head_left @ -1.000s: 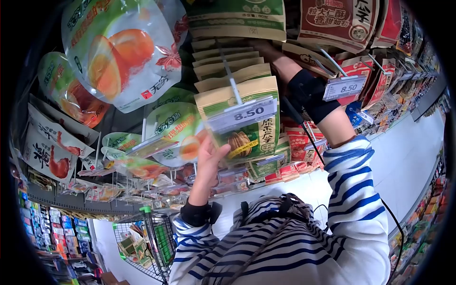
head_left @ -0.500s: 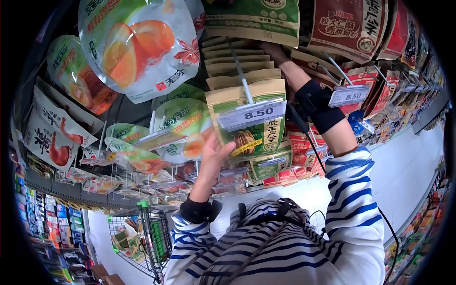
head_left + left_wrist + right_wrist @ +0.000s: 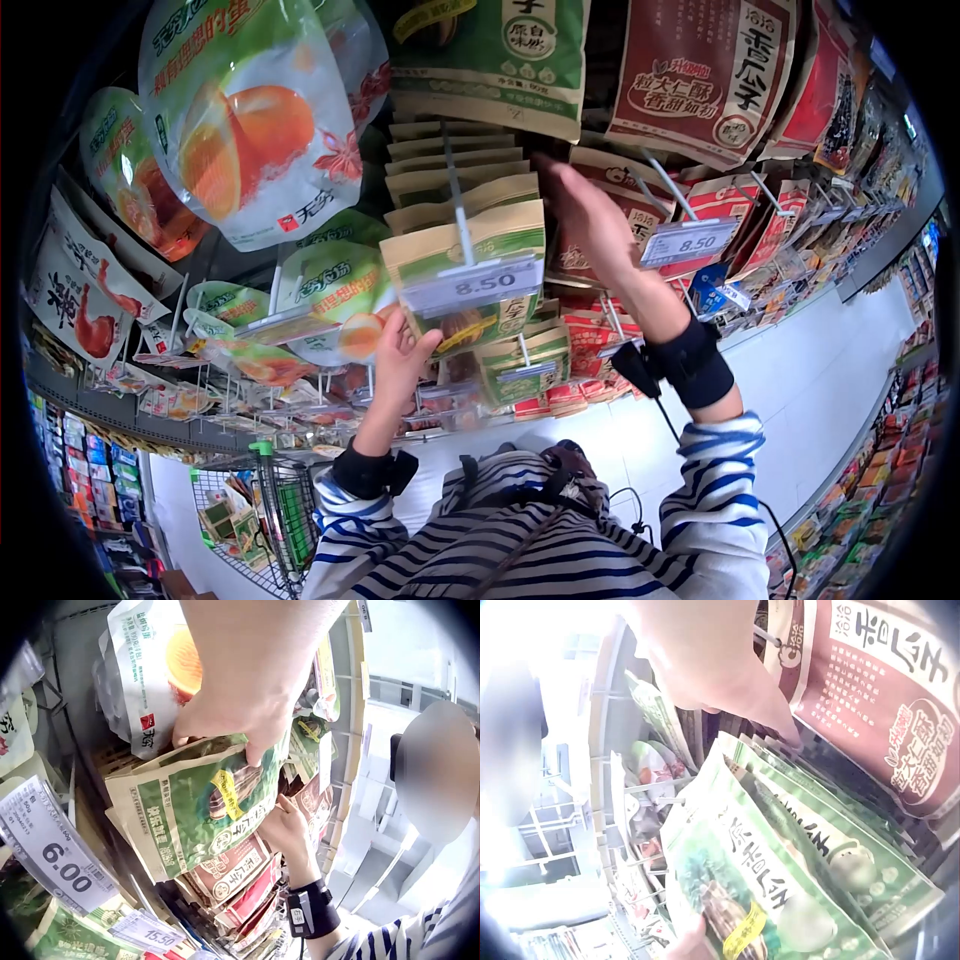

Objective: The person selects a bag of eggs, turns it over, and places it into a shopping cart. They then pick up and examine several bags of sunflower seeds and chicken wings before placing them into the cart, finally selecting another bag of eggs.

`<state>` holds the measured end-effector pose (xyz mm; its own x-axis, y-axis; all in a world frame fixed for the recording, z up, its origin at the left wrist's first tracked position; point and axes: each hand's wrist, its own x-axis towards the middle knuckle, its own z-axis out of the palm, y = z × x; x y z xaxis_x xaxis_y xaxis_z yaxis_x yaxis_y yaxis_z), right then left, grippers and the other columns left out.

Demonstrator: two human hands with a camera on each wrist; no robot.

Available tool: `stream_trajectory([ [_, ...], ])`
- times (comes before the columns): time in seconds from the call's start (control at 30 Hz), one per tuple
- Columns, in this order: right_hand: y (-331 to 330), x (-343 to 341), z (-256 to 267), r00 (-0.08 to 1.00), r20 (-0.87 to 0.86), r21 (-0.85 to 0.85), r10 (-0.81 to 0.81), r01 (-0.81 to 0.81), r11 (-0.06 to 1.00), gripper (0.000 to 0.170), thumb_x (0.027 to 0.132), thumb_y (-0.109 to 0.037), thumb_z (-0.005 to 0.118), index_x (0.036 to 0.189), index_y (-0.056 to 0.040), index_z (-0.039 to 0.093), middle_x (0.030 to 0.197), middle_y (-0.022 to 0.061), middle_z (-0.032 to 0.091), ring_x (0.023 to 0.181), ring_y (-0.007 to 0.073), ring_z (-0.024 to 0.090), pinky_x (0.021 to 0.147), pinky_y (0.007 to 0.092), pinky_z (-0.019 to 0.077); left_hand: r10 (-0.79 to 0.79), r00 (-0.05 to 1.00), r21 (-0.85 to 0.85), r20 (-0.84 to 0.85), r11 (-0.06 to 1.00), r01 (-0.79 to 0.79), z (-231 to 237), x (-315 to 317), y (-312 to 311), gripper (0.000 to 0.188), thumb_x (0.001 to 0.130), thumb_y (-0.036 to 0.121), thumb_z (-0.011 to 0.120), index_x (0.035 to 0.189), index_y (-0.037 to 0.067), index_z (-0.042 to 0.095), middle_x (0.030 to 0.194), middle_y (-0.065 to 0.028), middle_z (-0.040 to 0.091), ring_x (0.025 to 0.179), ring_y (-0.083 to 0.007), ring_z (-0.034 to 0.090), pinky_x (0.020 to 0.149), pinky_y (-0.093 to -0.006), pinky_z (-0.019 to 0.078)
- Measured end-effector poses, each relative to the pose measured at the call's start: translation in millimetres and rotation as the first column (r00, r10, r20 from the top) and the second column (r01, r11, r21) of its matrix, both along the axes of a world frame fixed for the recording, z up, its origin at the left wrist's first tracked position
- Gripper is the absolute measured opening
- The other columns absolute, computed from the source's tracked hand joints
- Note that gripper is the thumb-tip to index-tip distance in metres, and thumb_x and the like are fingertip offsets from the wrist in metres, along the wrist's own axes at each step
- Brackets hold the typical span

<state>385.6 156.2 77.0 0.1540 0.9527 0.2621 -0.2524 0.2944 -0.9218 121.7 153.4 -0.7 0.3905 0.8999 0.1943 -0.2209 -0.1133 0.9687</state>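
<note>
A row of green-and-tan bags of sunflower seeds [image 3: 470, 240] hangs on a metal hook behind an 8.50 price tag [image 3: 475, 287]. My left hand [image 3: 398, 362] pinches the lower left edge of the front bag [image 3: 199, 806], its thumb on the printed face and the other fingers behind. To the right of the row is my right hand [image 3: 597, 228], its fingers extended alongside the bags and holding nothing. In the right wrist view that hand [image 3: 712, 667] is close over the bags' edges, part of its fingers hidden.
Red seed bags [image 3: 700, 85] hang on hooks to the right. Large egg-picture pouches [image 3: 250, 130] hang at the left. More price tags [image 3: 688, 243] jut out on their hooks. A shopping cart [image 3: 265, 510] holding some packs stands behind, lower left.
My right hand has drawn back from deep beside the green bags, so its fingers now show. My left hand keeps its pinch on the front bag. The head view has shifted somewhat.
</note>
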Motion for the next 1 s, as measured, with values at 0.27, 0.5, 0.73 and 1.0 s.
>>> stream_trajectory([
  [0.27,-90,15,-23,1.0,-0.01,-0.066,0.019,-0.019,0.998,0.05,0.086,-0.034,0.036,0.123,0.0003,0.034,0.127,0.0123,0.035,0.119,0.0222,0.032,0.099,0.0357,0.0229,0.321,0.942,0.196,0.094,0.922,-0.334,-12,4,-17,0.048,0.075,-0.003,0.055,0.116,-0.001,0.031,0.111,-0.0106,0.044,0.103,-0.0184,0.044,0.09,-0.028,0.0331],
  [0.5,-135,58,-35,0.978,-0.132,-0.001,-0.16,0.161,0.987,0.03,0.084,-0.011,0.041,0.111,0.002,0.041,0.108,0.0111,0.049,0.104,0.0185,0.046,0.089,0.0319,0.0369,0.571,0.808,0.776,0.143,0.442,-0.45,-7,26,-68,0.032,0.07,-0.012,0.047,0.098,0.002,0.039,0.095,-0.0108,0.045,0.083,-0.0193,0.046,0.079,-0.0308,0.0375],
  [0.73,-123,86,-35,0.985,-0.12,0.02,-0.125,0.128,0.992,0.033,0.083,-0.005,0.04,0.115,0.0034,0.038,0.113,0.0115,0.046,0.106,0.0169,0.044,0.09,0.0298,0.036,0.286,0.937,0.768,-0.202,0.64,-0.029,50,135,-77,0.046,0.069,0.0,0.057,0.112,0.0,0.039,0.112,-0.0175,0.045,0.106,-0.0281,0.044,0.087,-0.0348,0.0364],
  [1.0,-124,116,-19,0.999,-0.046,0.079,0.006,-0.002,0.997,0.043,0.082,-0.006,0.04,0.123,0.0035,0.031,0.125,0.0162,0.037,0.118,0.0223,0.034,0.096,0.031,0.0287,0.341,0.926,0.386,-0.162,0.886,-0.259,50,212,-44,0.07,0.072,-0.002,0.053,0.129,-0.001,0.012,0.11,-0.0131,0.045,0.103,-0.0187,0.044,0.09,-0.028,0.0331],
])
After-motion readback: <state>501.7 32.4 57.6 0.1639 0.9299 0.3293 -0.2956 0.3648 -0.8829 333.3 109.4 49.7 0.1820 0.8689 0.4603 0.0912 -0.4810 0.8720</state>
